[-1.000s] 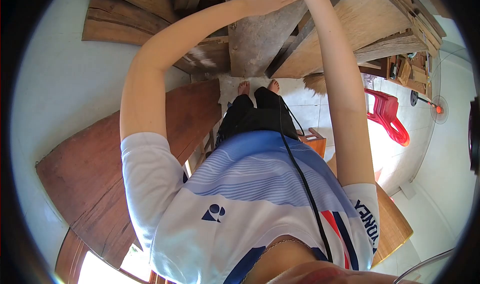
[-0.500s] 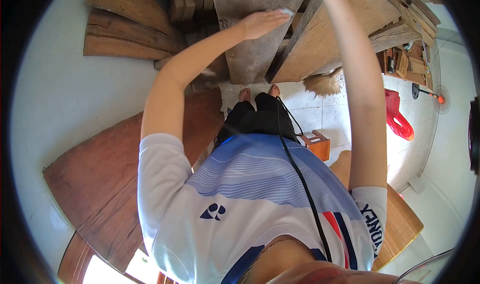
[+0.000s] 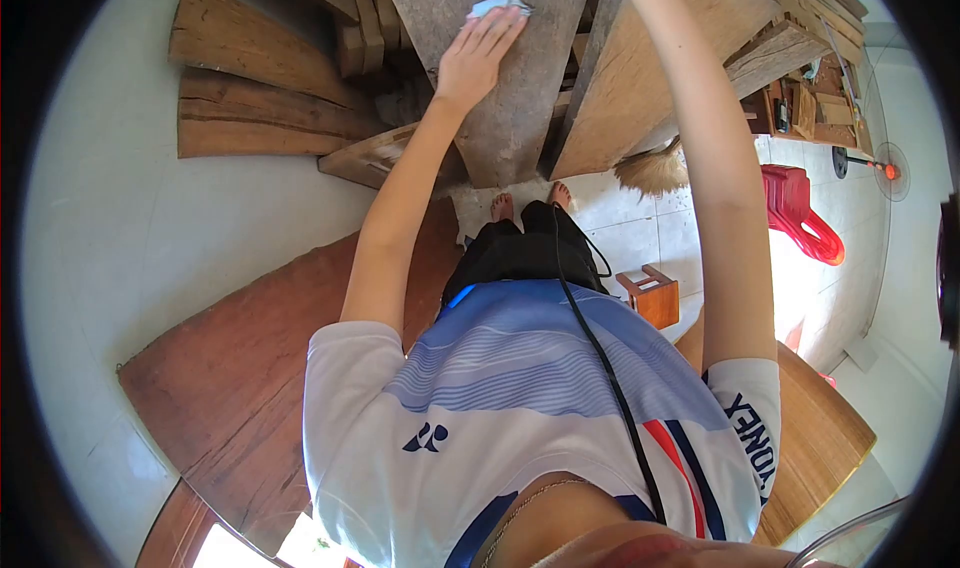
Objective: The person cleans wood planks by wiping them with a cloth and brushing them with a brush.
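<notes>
The left hand lies flat, fingers stretched, pressing a pale cloth onto the grey plank near its upper end. The right hand is out of view, grip unknowable.

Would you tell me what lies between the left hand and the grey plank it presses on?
In the head view, a pale blue-white cloth lies under the fingertips of the left hand, between them and the grey plank.

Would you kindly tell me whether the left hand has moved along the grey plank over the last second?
Yes. The left hand, pressing a pale cloth, now lies fully on the grey plank, farther from its right edge.
</notes>
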